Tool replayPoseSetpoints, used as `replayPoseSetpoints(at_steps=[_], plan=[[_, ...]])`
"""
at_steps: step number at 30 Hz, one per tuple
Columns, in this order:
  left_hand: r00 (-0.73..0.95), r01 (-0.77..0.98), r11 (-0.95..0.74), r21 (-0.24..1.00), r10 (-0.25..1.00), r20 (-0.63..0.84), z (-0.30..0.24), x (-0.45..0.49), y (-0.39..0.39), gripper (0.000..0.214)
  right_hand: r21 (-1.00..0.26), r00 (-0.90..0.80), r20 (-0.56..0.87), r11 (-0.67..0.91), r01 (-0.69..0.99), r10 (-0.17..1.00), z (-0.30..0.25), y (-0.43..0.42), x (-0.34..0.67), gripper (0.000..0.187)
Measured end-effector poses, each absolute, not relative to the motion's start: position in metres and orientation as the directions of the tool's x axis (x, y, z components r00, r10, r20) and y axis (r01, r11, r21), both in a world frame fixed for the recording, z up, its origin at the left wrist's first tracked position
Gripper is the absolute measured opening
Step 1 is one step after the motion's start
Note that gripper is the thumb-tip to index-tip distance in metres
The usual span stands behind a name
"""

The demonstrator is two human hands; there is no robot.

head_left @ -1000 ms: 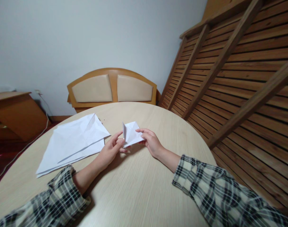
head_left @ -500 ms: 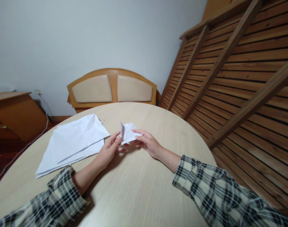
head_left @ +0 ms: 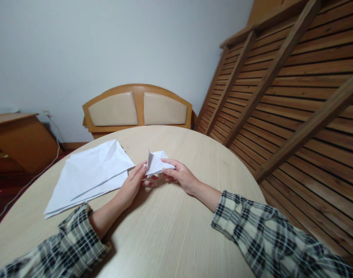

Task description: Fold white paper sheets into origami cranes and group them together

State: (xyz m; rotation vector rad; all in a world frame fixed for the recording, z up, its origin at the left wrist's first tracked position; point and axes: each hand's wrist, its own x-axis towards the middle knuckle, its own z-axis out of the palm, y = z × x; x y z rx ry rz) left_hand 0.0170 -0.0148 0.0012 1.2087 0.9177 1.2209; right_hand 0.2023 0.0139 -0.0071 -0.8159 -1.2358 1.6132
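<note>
The left hand (head_left: pixel 131 186) and right hand (head_left: pixel 184 177) hold plain white folded paper (head_left: pixel 155 163) between their fingers (head_left: pixel 171 161) over the pale table (head_left: pixel 167 227).

The right hand (head_left: pixel 184 177) has its fingers (head_left: pixel 168 161) pinching the right side of a folded white paper (head_left: pixel 156 164) over the round counter (head_left: pixel 170 231). The left hand (head_left: pixel 131 187) touches the paper's left edge, where a flap stands. White sheets (head_left: pixel 89 170) lie left of the paper; a padded headboard (head_left: pixel 139 102) stands beyond it.

2 hands (head_left: pixel 131 186) (head_left: pixel 184 178), 1 folded paper (head_left: pixel 156 163), 1 tbl (head_left: pixel 176 227), 2 headbd panels (head_left: pixel 112 110) (head_left: pixel 165 108), prob 2+ loose sheets (head_left: pixel 89 170)
</note>
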Motion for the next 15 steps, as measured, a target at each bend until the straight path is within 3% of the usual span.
replayPoseSetpoints(at_steps=[7,15], plan=[[0.180,-0.157,-0.075,0.985,0.978,0.103,-0.0014,0.0160,-0.0125,0.047,-0.966,-0.329,0.030,-0.057,-0.253,0.944,-0.0112,0.0168,0.2027,0.032],[0.212,-0.192,-0.069,0.979,0.971,0.110,-0.0054,0.0132,-0.0106,0.050,-0.958,-0.308,0.048,-0.044,-0.285,0.950,-0.0082,0.0147,0.2046,0.032]])
